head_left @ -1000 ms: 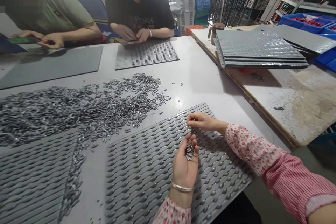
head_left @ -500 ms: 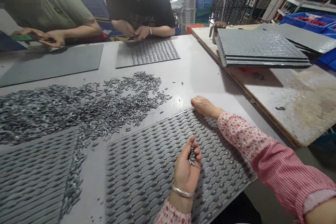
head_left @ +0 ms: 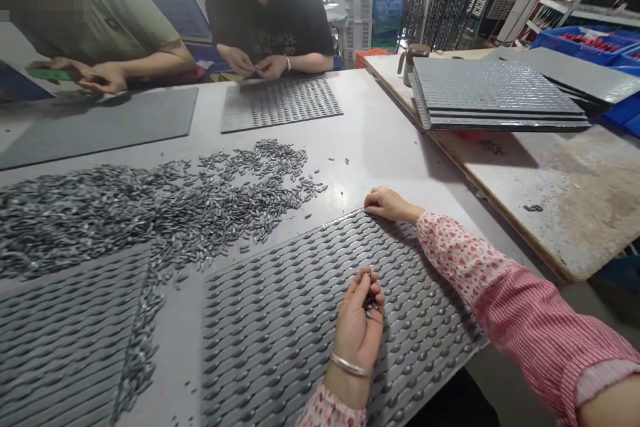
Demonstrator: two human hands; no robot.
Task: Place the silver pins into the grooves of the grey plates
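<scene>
The ribbed panel [head_left: 280,320] on the desk [head_left: 367,133] is judged mostly studded; oval pellets [head_left: 369,302] are clasped in the left hand [head_left: 359,323], a heap [head_left: 125,213] is left; whether anything is pinched by the right hand [head_left: 390,204] cannot be told

Recorded at six o'clock: glossy, ridged board [head_left: 300,307]; at nine: shiny, metallic-looking pellets [head_left: 150,207]; at four: matt cloth sleeve [head_left: 515,290]; at three: scuffed, wood-edged tabletop [head_left: 595,200].
</scene>
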